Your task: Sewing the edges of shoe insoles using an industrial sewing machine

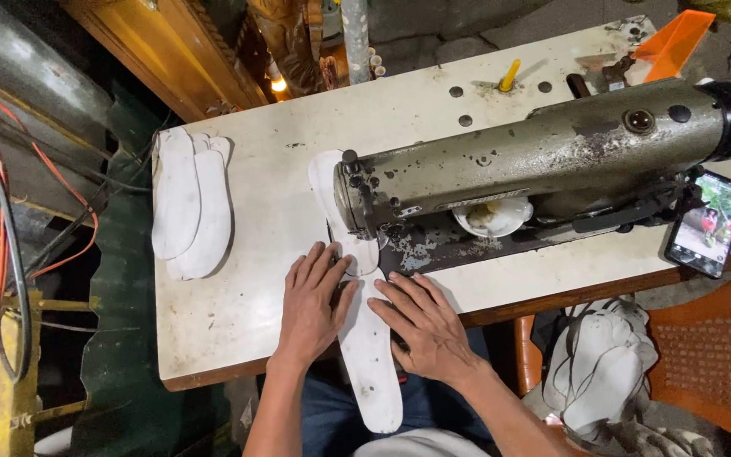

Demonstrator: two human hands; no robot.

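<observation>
Insole (370, 355): flat under machine (467, 182), overhanging worktop (239, 296).
Left hand (315, 309): grip spread, pressing.
Right hand (425, 326): grip spread, pressing; best kept clear of needle.

So the table (247, 254) is a beat-up white-topped thing with a brown wooden edge, scuffed and stained all over, with a few round holes near the back. A big old grey-green sewing machine (543, 161) sits across the right half. On the left there's a stack of white sole-shaped pieces (189, 203). One long white sole piece (365, 338) runs under the machine's head and hangs off the front edge. A yellow peg (509, 76) sticks up at the back, and a phone (707, 224) lies at the right edge, screen lit.
</observation>
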